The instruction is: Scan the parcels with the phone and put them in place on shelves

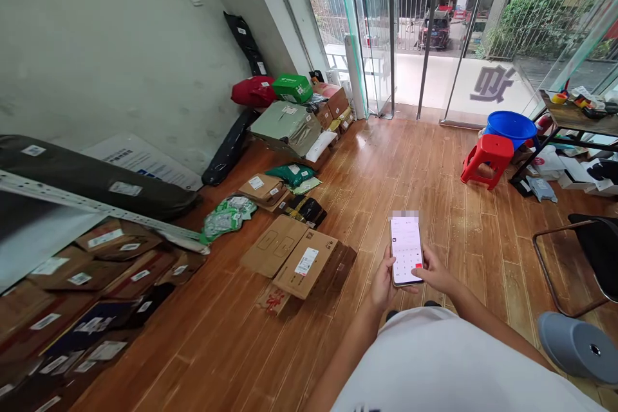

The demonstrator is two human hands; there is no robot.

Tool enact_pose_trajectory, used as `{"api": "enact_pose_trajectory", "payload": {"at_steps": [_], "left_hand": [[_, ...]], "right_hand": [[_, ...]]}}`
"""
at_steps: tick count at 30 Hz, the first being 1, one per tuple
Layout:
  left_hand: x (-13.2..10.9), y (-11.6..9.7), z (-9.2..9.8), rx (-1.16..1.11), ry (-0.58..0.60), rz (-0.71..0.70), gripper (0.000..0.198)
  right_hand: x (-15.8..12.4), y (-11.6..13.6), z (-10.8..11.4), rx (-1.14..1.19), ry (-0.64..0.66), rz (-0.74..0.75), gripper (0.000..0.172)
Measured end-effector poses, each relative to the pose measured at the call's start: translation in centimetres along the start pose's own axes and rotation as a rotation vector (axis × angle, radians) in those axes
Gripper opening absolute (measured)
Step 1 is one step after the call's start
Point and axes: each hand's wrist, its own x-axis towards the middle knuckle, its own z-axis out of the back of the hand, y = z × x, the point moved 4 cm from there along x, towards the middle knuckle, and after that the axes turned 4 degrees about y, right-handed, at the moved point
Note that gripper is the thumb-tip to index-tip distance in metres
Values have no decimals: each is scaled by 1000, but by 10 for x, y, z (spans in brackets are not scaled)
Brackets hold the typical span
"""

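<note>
A smartphone (405,241) with a bright white screen is held upright in front of my body. Its screen shows what looks like a number keypad, with a red patch low on the right; the top strip is blurred. My left hand (383,278) grips the phone's lower left side, the thumb along its edge. My right hand (437,275) is closed around the lower right corner, and its thumb rests on the screen near the red patch. The fingers behind the phone are mostly hidden.
Cardboard boxes (306,262) and wrapped parcels lie on the wooden floor to the left. A shelf (96,203) of labelled parcels stands at far left. On the right are a red stool (487,158), blue bucket (512,125), black chair (596,244) and grey stool (577,344). Glass doors are ahead.
</note>
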Motion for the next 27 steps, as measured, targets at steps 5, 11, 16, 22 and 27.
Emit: {"api": "enact_pose_trajectory", "payload": {"at_steps": [5, 11, 16, 22, 27], "left_hand": [[-1, 2, 5, -54, 41, -8, 82], [-2, 3, 3, -58, 8, -1, 81], [0, 2, -2, -36, 23, 29, 82], [19, 8, -9, -43, 56, 121, 86], [54, 23, -24, 14, 7, 187, 93]], "right_hand": [[2, 4, -3, -14, -41, -15, 54], [-1, 11, 1, 21, -48, -41, 56], [-5, 7, 3, 57, -139, -48, 53], [-8, 0, 21, 114, -221, -56, 52], [-1, 5, 59, 206, -199, -47, 58]]}}
